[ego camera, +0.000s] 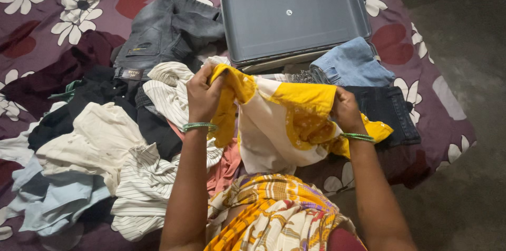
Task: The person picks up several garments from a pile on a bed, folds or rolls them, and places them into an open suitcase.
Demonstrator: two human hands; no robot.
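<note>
Both-fisted, left hand [203, 94] and right hand [345, 110] bunch soft yellow-white cloth [282, 119].

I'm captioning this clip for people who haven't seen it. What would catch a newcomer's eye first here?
First, the yellow and white cloth held up at centre between the left hand and right hand, both gripping its top edge. Behind it, an open grey suitcase lies on the flowered maroon bedsheet, with folded jeans beside it. To the left sprawls a loose pile of clothes.
</note>
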